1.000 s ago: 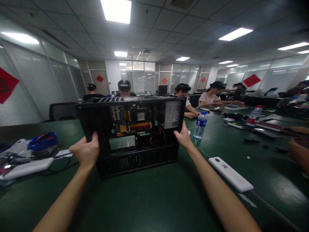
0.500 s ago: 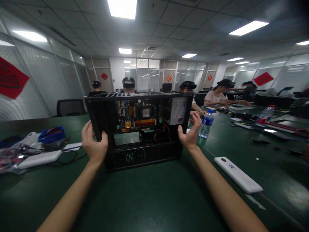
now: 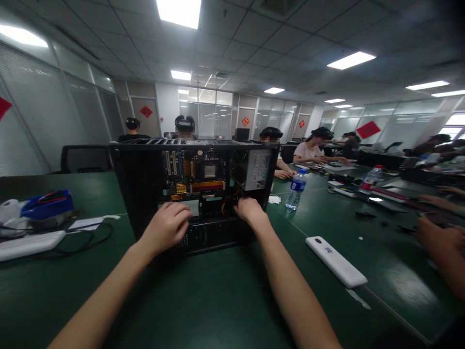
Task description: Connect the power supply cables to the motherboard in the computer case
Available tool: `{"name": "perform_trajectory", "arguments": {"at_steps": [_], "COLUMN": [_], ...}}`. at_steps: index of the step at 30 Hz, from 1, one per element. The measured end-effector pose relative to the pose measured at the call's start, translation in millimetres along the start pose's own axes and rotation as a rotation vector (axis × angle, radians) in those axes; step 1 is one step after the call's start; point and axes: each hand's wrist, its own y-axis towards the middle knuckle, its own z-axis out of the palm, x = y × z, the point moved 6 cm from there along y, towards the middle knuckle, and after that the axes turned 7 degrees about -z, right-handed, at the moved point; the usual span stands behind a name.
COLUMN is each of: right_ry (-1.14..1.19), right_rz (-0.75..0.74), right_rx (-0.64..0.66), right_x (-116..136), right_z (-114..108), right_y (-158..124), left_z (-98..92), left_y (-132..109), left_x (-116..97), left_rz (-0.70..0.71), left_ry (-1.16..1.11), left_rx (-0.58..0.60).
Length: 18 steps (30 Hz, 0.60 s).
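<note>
Computer case (image 3: 218,232): black, standing upright on the green table (image 3: 225,291), its open side turned to the camera.
Weight and stiffness: I judge it rather heavy, above all at its upper right corner, where the power supply (image 3: 257,169) sits; the frame should be stiff, and its smooth black panels may slip a little.
Where to hold: for lifting, the two upright end walls of the case look the safest — one palm at each; thin edges could be sharp.
Fragile insides: the motherboard (image 3: 192,169) and the wires (image 3: 225,207) inside the case would ask for a light touch; the wires are probably soft and could be pulled loose.
Left hand (image 3: 169,225): before the lower opening of the case, fingers loosely bent; whether they touch or hold something, I cannot tell.
Right hand (image 3: 250,209): at the case opening, below the power supply and close to the wires; the fingertips are hidden, so I cannot tell if they pinch anything.
Blue-capped bottle (image 3: 295,191): upright, to the right of the case; it seems to contain clear liquid.
Red-capped bottle (image 3: 371,179): farther to the right of the case; its content is not clear to me.
Blue pouch (image 3: 47,206): to the left of the case, with something red and black at its top — I cannot name it.
</note>
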Motion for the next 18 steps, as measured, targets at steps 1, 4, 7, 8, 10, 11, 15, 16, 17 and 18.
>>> {"name": "perform_trajectory", "arguments": {"at_steps": [1,4,7,8,10,11,15,16,17,18], "right_ry": [0.033,0.149,0.288,0.341,0.453,0.510,0.713,0.753,0.786,0.811], "right_rz": [0.002,-0.015,-0.067,-0.086,-0.128,-0.152,-0.276,-0.305,-0.331,-0.352], "right_rx": [0.013,-0.005,-0.063,-0.089,-0.144,-0.173,-0.262,-0.273,-0.281,-0.286], "right_x": [-1.2,-4.6,-6.6,-6.3,-3.2,-0.2,17.8,22.6,26.9,30.8], "right_z": [2.5,4.8,3.1,2.4,1.8,1.8,1.8,1.0,-0.2,-1.6], "right_y": [4.2,11.5,12.1,11.6,11.4,11.7,15.6,16.4,16.7,16.6], "left_z": [12.9,59.7,108.5,120.9,138.6,143.9,149.6,149.8,150.0,150.3], "left_y": [10.7,45.5,74.2,81.6,91.2,93.4,92.1,90.9,89.9,89.0], "left_x": [-5.4,-16.5,-19.6,-21.4,-25.0,-25.9,-18.8,-14.7,-10.1,-4.9], "left_rz": [-0.061,-0.301,-0.536,-0.559,-0.557,-0.553,-0.613,-0.646,-0.685,-0.728], "left_ry": [-0.097,-0.358,-0.546,-0.591,-0.690,-0.735,-0.808,-0.802,-0.795,-0.782], "left_rx": [0.092,0.306,0.484,0.526,0.598,0.620,0.589,0.566,0.539,0.512]}}
